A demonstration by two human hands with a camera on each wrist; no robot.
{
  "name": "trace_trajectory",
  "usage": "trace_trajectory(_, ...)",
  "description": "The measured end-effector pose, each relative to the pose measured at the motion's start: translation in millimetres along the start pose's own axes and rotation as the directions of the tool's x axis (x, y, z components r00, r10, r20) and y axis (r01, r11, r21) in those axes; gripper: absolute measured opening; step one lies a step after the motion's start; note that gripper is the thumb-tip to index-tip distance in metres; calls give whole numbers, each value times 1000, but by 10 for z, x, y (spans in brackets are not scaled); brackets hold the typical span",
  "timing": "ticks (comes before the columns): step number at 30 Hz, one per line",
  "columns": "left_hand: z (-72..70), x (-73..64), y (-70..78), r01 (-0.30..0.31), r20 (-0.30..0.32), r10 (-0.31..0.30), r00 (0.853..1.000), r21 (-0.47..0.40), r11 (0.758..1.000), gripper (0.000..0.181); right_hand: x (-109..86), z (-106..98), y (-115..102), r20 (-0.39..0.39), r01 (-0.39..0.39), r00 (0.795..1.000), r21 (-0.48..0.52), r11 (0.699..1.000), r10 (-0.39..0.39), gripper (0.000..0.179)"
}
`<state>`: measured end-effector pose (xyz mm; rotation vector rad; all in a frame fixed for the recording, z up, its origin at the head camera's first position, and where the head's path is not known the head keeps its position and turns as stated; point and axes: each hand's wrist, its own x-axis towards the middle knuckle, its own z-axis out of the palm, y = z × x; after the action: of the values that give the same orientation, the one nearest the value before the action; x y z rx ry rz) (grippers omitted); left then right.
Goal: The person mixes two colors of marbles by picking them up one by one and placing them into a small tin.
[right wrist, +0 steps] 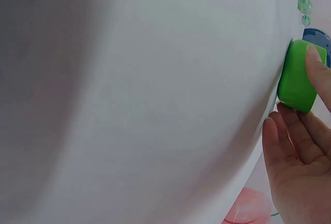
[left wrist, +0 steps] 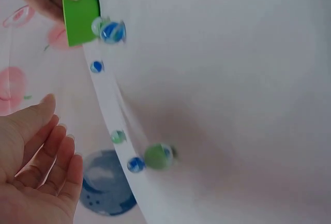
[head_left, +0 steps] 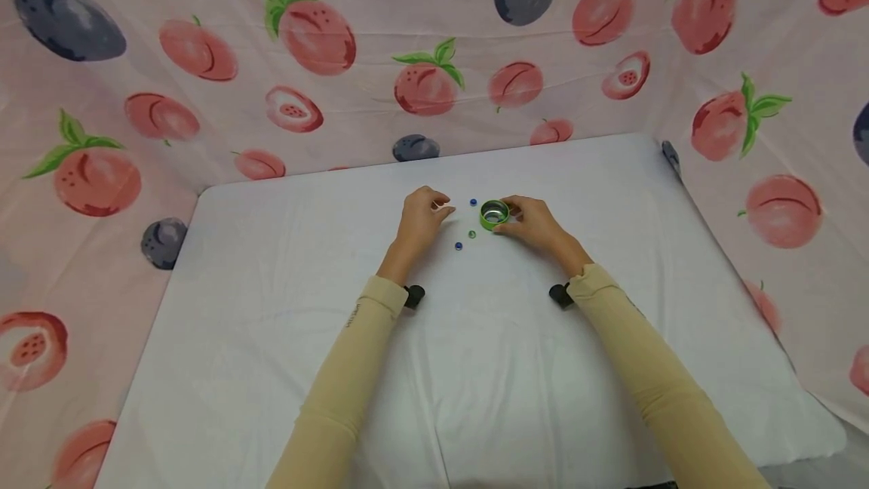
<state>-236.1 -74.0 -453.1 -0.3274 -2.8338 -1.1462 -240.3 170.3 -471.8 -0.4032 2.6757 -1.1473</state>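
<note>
One silver-lined green container (right wrist: 297, 76), right hand (head_left: 534, 222) gripping, marbles (head_left: 459, 246) outside

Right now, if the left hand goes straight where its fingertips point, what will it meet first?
Probably the farther blue marble, before the green container; depth is unclear, so the left hand might pass above the marble.

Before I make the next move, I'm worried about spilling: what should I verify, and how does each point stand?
1. Right hand gripping the cup: ok.
2. Cup upright, mouth up: ok, the head view looks into it.
3. Left hand holding nothing: ok, none seen in its fingers.
4. Loose marbles away from the table edges: ok.
5. Marbles lying still: cannot tell.
</note>
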Motion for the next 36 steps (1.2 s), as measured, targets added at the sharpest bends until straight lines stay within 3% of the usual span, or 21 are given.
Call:
trace_trajectory(16, -176, -42, -403, 115, -49, -116, 992, -38, 993, 25, 17, -28, 2, -1, 4, 1000, -1, 1000, -4, 60)
trace_trajectory(22, -193, -47, -438, 105, -17, -104, 994, 11, 994, 26, 19, -39, 3, 0, 5, 1000, -2, 1000, -5, 60)
trace_trajectory(29, -165, -25, -449, 136, 36, -138, 990, 71, 988, 28, 13, -19, 2, -1, 5, 1000, 11, 1000, -5, 60)
trace_trajectory(36, -131, -29, -482, 144, 43, -149, 988, 101, 984, 27, 11, -9, 11, -1, -2, 1000, 4, 1000, 2, 59)
